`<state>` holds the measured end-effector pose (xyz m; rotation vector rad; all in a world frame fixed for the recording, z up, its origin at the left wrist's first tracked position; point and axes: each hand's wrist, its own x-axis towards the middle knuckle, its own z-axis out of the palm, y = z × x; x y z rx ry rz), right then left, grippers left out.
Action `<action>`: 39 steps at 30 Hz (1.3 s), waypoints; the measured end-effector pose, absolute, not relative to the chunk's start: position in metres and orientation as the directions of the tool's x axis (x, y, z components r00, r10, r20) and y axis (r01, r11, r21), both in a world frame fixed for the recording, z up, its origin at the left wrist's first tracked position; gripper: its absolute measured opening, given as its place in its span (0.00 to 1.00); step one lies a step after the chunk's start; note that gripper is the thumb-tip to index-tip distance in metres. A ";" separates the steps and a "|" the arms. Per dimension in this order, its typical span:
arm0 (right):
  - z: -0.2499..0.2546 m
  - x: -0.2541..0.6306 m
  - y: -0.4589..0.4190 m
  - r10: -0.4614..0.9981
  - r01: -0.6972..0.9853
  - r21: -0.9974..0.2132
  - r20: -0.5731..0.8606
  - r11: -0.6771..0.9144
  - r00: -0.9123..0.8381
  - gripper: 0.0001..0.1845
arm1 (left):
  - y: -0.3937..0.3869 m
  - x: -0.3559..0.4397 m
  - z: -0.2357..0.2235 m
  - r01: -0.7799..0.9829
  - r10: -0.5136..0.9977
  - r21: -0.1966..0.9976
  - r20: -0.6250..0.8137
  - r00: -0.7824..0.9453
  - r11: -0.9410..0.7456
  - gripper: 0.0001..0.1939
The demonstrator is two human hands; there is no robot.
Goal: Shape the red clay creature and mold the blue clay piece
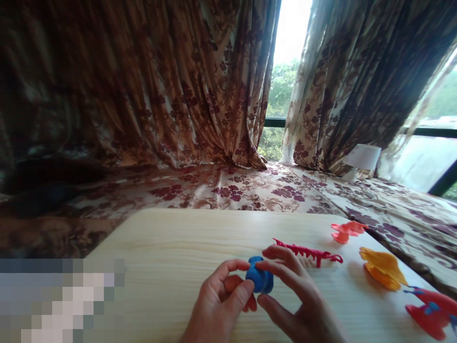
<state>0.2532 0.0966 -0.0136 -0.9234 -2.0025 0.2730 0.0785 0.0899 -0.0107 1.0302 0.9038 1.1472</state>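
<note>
A small rounded blue piece (pixel 260 276), which looks like modelling clay, is just above the table in front of me. My left hand (pixel 228 295) pinches its left side between thumb and forefinger, with the other fingers curled beneath. From the right, my right hand (pixel 291 288) reaches over it with fingers apart. Its forefinger appears to touch the top of the blue piece, while the thumb sits just below, seemingly off it. Behind the right hand lies a long crimson figure (pixel 310 252) with a spiky row along it, partly covered by the fingers.
Along the right side of the pale wooden table (pixel 171 247) stand a coral-coloured shape (pixel 348 231), a yellow-orange folded shape (pixel 383 267) and a red shape with blue spots (pixel 432 309). Beyond are floral cloth (pixel 228 190), curtains (pixel 214 95) and a white lamp (pixel 362 157). The lower left corner is pixelated.
</note>
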 end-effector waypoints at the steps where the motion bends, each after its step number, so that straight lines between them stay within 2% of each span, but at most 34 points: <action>1: -0.014 0.253 0.096 0.691 0.509 -0.493 0.638 0.706 -0.341 0.23 | 0.091 0.078 -0.011 -0.275 0.976 0.954 -0.060 0.210 0.118 0.24; 6: -0.012 0.252 0.097 0.638 0.525 -0.403 0.652 0.750 -0.411 0.27 | 0.095 0.075 -0.015 -0.292 0.964 0.940 -0.104 0.244 0.176 0.24; 10: -0.009 0.250 0.099 0.565 0.473 -0.347 0.679 0.810 -0.469 0.29 | 0.095 0.076 -0.017 -0.325 0.956 0.920 -0.134 0.262 0.218 0.22; 19: -0.004 0.248 0.097 0.582 0.384 -0.442 0.686 0.810 -0.437 0.24 | 0.093 0.078 -0.021 -0.367 0.940 0.891 -0.159 0.303 0.268 0.22; 24: -0.004 0.247 0.098 0.564 0.361 -0.437 0.696 0.824 -0.444 0.24 | 0.093 0.078 -0.024 -0.382 0.934 0.881 -0.156 0.320 0.278 0.21; 34: -0.005 0.246 0.099 0.560 0.351 -0.437 0.678 0.828 -0.477 0.23 | 0.092 0.077 -0.016 -0.250 0.947 0.946 -0.129 0.294 0.206 0.22; 39: -0.004 0.247 0.098 0.565 0.326 -0.461 0.678 0.825 -0.469 0.24 | 0.090 0.077 -0.015 -0.247 0.952 0.949 -0.126 0.279 0.198 0.23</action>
